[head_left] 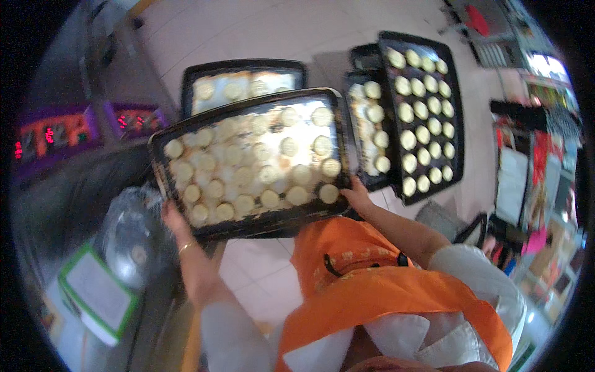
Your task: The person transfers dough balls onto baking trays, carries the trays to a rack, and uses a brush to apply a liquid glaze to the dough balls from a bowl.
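A large dark-rimmed baking tray [273,216] is raised in front of me, tilted, with rows of pale round pieces [268,198] on its shiny, stained surface. My left hand [175,220] grips its left end, fingers partly hidden by the rim. My right hand [355,193] holds its lower right corner. Behind it, another tray [195,74] with similar pieces is partly covered. To the right, a long dark tray [452,108] full of pale rounds overlaps a narrower-looking tray [365,177], only partly visible.
Oven-like units with lit control panels [87,133] line the left side, above a clear plastic bag over metal [127,248] and a green-framed white board or box [99,291]. A tiled floor [260,28] lies beyond the trays. Cluttered shelving [539,204] runs along the right.
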The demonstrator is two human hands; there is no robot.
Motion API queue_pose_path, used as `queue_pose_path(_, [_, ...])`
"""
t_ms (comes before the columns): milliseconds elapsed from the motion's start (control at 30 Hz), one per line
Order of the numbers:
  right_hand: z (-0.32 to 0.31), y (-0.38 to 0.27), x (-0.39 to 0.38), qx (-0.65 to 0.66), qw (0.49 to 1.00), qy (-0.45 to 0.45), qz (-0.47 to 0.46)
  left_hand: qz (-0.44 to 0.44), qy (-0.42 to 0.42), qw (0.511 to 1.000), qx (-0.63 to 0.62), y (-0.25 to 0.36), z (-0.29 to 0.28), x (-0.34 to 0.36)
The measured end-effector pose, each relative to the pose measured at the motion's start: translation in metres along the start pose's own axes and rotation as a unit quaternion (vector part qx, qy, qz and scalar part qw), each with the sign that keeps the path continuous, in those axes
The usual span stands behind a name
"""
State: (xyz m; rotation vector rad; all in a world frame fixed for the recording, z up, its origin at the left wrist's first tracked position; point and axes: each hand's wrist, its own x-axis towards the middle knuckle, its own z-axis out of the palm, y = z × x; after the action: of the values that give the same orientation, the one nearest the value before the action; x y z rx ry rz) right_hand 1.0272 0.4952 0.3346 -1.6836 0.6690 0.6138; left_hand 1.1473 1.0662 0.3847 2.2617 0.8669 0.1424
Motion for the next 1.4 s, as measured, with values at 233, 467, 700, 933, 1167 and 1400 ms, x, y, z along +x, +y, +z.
queue_pose_path(233, [-0.038,-0.017,-0.044,-0.124,0.982,0.084,-0.114,0.289,0.103,0.951,-0.036,0.116,0.095,-0.096])
queue_pose_path(467, [-0.241,0.024,-0.052,-0.179,0.838,0.438,-0.271,0.188,-0.365,0.883,-0.229,0.254,0.260,-0.329])
queue_pose_path(700, [-0.442,0.111,0.058,-0.190,0.878,0.436,-0.057,0.234,-0.312,0.910,-0.140,0.336,0.395,-0.408])
queue_pose_path(933, [-0.454,0.097,0.101,0.126,0.933,0.323,-0.099,0.010,-0.222,0.953,-0.204,0.331,0.451,-0.381])
queue_pose_path(1167, [-0.427,0.071,0.035,0.356,0.892,0.271,-0.067,-0.014,-0.196,0.970,-0.144,0.340,0.387,-0.374])
queue_pose_path(1400, [-0.368,0.017,-0.052,0.399,0.888,0.225,-0.036,-0.022,-0.140,0.964,-0.224,0.350,0.264,-0.362])
